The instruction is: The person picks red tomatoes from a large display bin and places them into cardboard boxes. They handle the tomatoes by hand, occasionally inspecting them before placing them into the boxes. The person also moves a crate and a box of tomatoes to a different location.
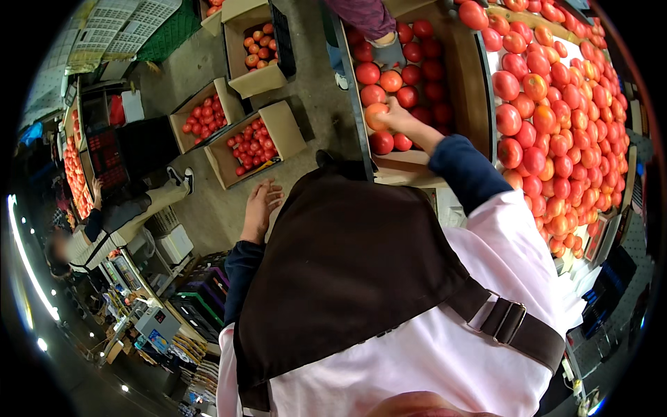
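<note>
My right hand (400,120) reaches into a paper-lined crate (469,104) and grips an orange-red tomato (374,117) near its left wall. Rows of redder tomatoes lie around it, among them one tomato (382,142) just below my hand. A co-worker's grey-gloved hand (391,54) is in the same crate, at its far end, over the tomatoes. My left hand (261,203) hangs beside my dark apron (354,260), holding nothing, its fingers loosely bent and apart. Under my right hand, part of the tomato is covered by my fingers.
A sloping bed of many tomatoes (563,135) rises right of the crate. Left on the concrete floor (219,208) stand cardboard-lined crates of tomatoes, the nearest crate (292,127) beyond my left hand. Another person (130,219) works at a table farther left.
</note>
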The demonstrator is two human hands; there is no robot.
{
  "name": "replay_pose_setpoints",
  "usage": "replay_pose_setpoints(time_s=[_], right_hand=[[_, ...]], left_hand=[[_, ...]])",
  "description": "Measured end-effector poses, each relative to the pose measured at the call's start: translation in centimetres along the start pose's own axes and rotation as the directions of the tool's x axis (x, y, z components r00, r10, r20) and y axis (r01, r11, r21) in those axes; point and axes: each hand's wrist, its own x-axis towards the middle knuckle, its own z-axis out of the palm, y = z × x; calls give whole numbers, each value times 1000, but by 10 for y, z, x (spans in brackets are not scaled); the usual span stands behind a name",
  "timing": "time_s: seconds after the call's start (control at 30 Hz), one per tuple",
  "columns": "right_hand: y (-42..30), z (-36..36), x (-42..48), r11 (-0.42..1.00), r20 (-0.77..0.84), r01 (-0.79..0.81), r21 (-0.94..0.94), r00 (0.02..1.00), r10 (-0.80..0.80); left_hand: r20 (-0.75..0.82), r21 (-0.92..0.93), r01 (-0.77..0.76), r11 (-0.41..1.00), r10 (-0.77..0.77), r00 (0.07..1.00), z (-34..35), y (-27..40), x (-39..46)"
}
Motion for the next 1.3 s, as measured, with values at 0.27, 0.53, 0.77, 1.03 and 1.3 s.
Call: replay_pose_setpoints(time_s=[0.27, 0.53, 0.77, 1.03, 1.3], right_hand=[[-109, -57, -110, 305, 430, -335, 891, 839, -334], [-182, -28, -155, 698, 68, 608, 378, 734, -676], [-1, -29, 46, 980, -146, 37, -197, 987, -67], [-15, 49, 68, 944, -360, -225, -240, 924, 129], [-115, -2, -57, 866, -349, 461, -194, 792, -500]], left_hand=[[338, 41, -223, 974, 197, 920, 94, 105, -30], [666, -198, 189, 962, -10, 746, 160, 130, -50], [554, -390, 281, 877, -20, 832, 113, 96, -26], [388, -489, 232, 841, -28, 921, 80, 80, -46], [353, -583, 227, 780, -8, 935, 25, 65, -49]])
